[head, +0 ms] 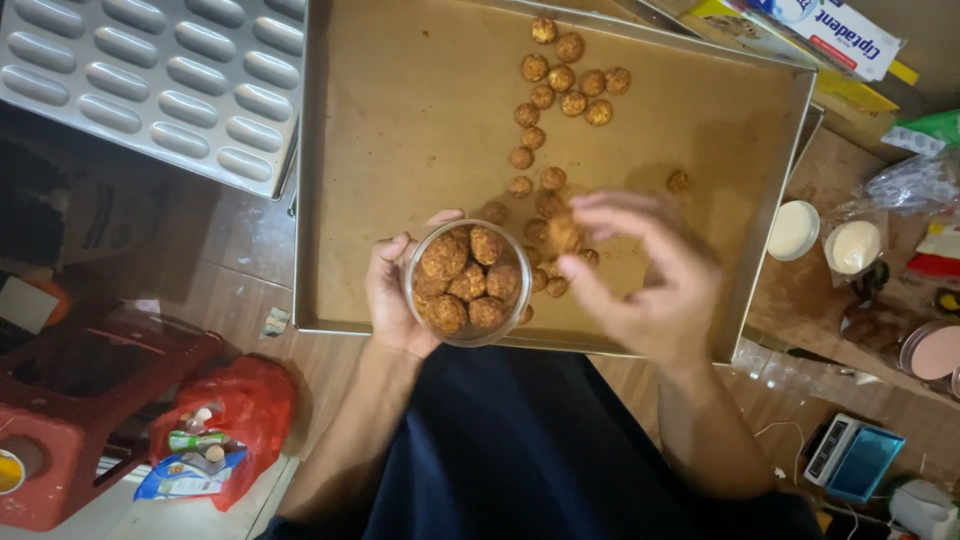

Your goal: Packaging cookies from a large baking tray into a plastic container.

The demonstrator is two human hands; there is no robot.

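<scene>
Hands over a baking tray [380, 200]: left hand [392, 300] cups a clear jar [468, 283], right hand [640, 280] pinches a cookie [563, 235]; best lowered gently.

Home baking area: lined baking tray [400, 120] of cookies [560, 80], metal mould pan [150, 70], digital scale [850, 458], cluttered wooden floor [240, 250].

Blurred with motion at frame centre: right hand [640, 275], cookie [563, 235] at its fingers indistinct. Cut by the top edge: moulded tray [150, 75], upper left. Hidden under the jar [468, 282]: left palm.
</scene>
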